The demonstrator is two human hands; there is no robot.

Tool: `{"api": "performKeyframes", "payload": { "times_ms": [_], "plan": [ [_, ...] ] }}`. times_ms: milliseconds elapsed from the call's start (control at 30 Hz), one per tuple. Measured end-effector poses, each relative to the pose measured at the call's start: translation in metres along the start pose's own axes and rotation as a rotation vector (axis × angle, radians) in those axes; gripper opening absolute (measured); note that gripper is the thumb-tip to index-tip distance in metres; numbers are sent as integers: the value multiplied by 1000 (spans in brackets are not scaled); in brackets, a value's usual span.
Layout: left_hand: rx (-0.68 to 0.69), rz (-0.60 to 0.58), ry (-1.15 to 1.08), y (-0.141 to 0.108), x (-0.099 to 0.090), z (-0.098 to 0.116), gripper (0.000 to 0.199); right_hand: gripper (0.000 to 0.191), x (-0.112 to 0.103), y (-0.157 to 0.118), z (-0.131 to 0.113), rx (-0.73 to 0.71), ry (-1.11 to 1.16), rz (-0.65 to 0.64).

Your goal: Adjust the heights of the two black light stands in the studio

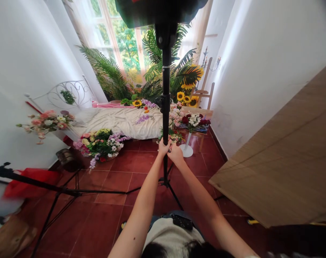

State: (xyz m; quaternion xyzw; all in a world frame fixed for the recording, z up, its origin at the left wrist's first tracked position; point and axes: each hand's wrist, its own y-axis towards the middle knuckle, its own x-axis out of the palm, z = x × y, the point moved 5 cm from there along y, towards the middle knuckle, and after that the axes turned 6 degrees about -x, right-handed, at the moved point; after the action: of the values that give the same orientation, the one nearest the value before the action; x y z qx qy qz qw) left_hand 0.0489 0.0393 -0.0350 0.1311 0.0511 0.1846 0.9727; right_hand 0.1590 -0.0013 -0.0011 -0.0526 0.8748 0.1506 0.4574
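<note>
A black light stand [166, 80] rises upright in front of me, with a dark bulky head [160, 12] at its top, cut off by the frame edge. My left hand [163, 147] is wrapped round the lower part of the pole. Close beside it, my right hand [176, 152] grips the same pole from the other side, and the two hands touch. Below them the pole runs down to spread tripod legs [176, 197] on the red tiled floor [144, 162]. Some of the fingers are hidden behind the pole and each other.
Beyond the stand is a bed [120, 123] with a cream cover. Flower bunches [100, 143], sunflowers [187, 98] and palm leaves [109, 73] surround it. A wooden easel [207, 86] stands right. Another black tripod [55, 200] is left; a large wooden panel [281, 161] juts in at right.
</note>
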Motion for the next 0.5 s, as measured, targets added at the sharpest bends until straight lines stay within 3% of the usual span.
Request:
{"api": "performKeyframes", "payload": {
  "times_ms": [167, 300, 500],
  "plan": [
    [-24, -1, 17, 0, 0, -1, 28, 17, 3, 9, 11, -13, 56, -9],
    [-25, 0, -2, -1, -1, 2, 28, 8, 6, 14, 18, -30, 148, -96],
    [-40, 11, -27, -5, -2, 11, 27, 9, 5, 7, 21, 21, 140, 10]
  ]
}}
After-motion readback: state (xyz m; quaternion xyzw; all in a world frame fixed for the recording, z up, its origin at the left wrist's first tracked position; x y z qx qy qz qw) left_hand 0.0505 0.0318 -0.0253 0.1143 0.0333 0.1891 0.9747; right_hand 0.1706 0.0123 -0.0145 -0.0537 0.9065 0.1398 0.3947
